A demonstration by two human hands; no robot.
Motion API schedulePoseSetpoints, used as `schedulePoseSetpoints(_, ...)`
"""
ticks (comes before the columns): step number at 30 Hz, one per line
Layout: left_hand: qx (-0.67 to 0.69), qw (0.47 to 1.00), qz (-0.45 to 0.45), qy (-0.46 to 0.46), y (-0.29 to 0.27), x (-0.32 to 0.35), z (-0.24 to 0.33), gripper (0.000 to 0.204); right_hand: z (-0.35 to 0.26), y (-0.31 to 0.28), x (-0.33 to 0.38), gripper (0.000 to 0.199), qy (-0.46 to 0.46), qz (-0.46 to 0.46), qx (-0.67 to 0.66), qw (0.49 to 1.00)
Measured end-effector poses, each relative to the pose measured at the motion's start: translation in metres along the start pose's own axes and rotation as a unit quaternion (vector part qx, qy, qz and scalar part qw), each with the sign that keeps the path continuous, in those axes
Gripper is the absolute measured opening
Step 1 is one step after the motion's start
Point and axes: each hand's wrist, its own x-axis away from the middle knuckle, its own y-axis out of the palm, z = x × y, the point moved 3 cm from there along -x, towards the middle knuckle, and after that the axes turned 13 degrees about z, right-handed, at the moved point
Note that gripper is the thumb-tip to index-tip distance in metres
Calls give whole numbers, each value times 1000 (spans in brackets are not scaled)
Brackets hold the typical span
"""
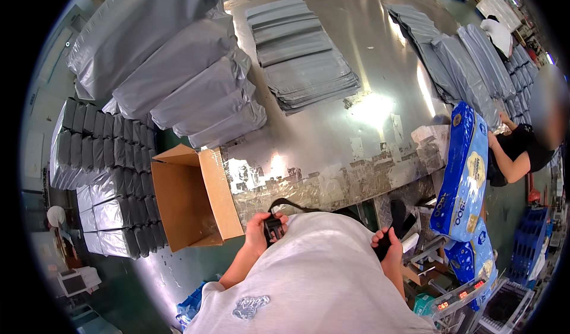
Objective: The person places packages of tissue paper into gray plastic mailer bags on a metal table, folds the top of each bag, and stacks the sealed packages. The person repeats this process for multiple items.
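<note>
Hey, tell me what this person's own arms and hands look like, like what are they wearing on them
Both forearms are bare, with no gloves, watch or bands that show on the left hand or the right hand. The short sleeves of a light grey T-shirt with a small bluish print end above the elbows. The fingers are bare too.

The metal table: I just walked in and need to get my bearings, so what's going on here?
A person in a light grey shirt stands at the metal table. Their left hand holds a small black device with a strap, and their right hand grips another dark object at the waist. An open cardboard box sits at the table's near edge, with filled grey mailer bags and flat empty mailers beyond. A co-worker leans in at the right beside blue packages.
</note>
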Motion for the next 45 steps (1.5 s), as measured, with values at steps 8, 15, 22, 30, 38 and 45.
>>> schedulePoseSetpoints(8, -177, 964, 104, 171, 13, -20, 0, 34, -30, 32, -18, 36, -71, -72, 83, 991)
schedulePoseSetpoints(15, -91, 988, 13, 125, 42, -10, 5, 10, -81, 18, -29, 36, -25, -101, -37, 994)
schedulePoseSetpoints(22, 80, 990, 31, 110, 51, -15, 19, 15, -103, 36, -10, 38, -76, -121, 13, 990)
schedulePoseSetpoints(30, -114, 992, -27, 36, 81, -17, -4, 13, -107, 63, -15, 39, -48, -206, 12, 977)
schedulePoseSetpoints(38, -112, 993, -18, 31, 76, -30, -6, 7, -115, 85, -4, 35, -276, -196, 199, 920)
schedulePoseSetpoints(45, -1, 995, 33, 97, 76, -25, 3, 9, -91, 138, -3, 25, -269, -238, 295, 886)
